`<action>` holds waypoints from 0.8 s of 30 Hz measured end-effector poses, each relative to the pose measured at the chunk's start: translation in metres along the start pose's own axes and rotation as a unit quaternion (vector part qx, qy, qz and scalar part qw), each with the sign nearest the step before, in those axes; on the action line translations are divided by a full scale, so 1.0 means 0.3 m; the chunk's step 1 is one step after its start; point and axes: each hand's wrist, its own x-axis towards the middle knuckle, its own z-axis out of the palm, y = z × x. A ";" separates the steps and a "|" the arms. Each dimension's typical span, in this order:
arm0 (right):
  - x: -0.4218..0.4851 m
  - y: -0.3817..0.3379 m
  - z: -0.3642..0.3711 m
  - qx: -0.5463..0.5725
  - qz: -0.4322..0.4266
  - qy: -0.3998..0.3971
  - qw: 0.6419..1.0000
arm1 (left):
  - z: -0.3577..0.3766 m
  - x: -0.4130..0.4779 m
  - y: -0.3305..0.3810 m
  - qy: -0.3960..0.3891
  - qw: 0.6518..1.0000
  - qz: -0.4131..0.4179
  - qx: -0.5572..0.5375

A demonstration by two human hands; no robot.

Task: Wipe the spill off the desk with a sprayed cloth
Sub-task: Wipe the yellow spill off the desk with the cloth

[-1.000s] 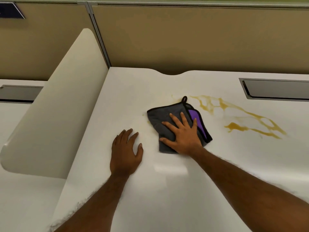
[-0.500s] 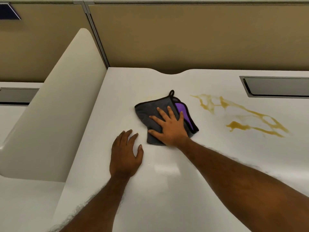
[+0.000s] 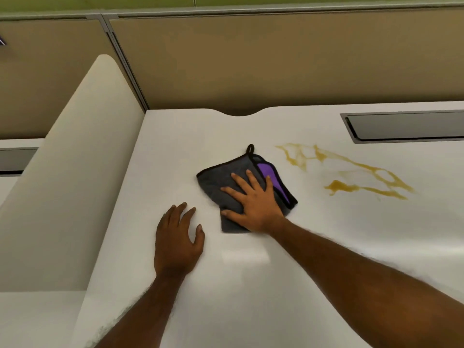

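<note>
A folded grey cloth [image 3: 218, 178] with black trim, a purple underside and a small hanging loop lies on the white desk [image 3: 276, 285]. My right hand [image 3: 253, 202] presses flat on the cloth with its fingers spread. A streaky yellow-brown spill [image 3: 349, 172] stains the desk to the right of the cloth, a short gap away from its edge. My left hand [image 3: 177, 237] rests palm down on the bare desk, just left of the cloth.
A cream curved divider panel [image 3: 75, 172] rises along the desk's left edge. Tan partition walls [image 3: 276, 66] stand behind the desk. A grey cable slot [image 3: 406, 126] is set into the desk at the back right. Another white desk [image 3: 15, 169] lies beyond the divider.
My right hand slid the cloth to the left, away from the spill, and has stayed about there since. My left hand has not moved.
</note>
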 end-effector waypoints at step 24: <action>0.045 -0.023 -0.023 0.004 0.128 -0.043 0.991 | -0.006 -0.004 0.009 -0.001 1.000 -0.003 0.005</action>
